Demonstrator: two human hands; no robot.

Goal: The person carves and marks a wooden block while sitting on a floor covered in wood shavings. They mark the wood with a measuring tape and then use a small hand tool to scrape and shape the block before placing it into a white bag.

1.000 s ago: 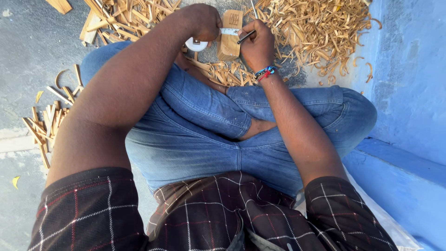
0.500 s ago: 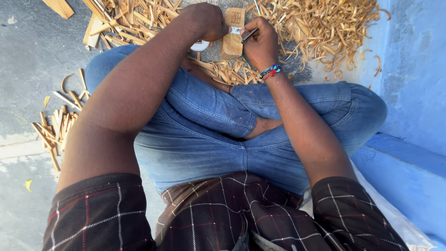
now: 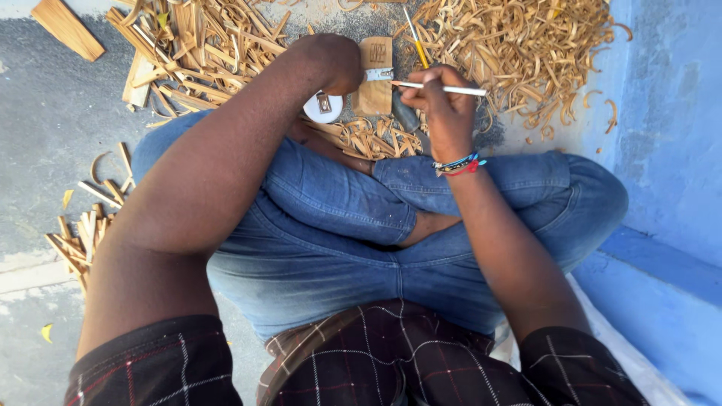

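Left hand [image 3: 331, 64] clenched over tape [image 3: 325, 107] stretched across block [image 3: 375, 75] on floor, right hand [image 3: 444, 98] gripping pen [image 3: 440, 89]: tape perhaps slipping, mark then landing crooked.

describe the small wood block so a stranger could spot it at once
Start at the person's crossed legs in blue jeans, then look past them between the two hands. The wood block lies there, flat and rectangular with a tape measure strip across it, unlike the curly shavings around.
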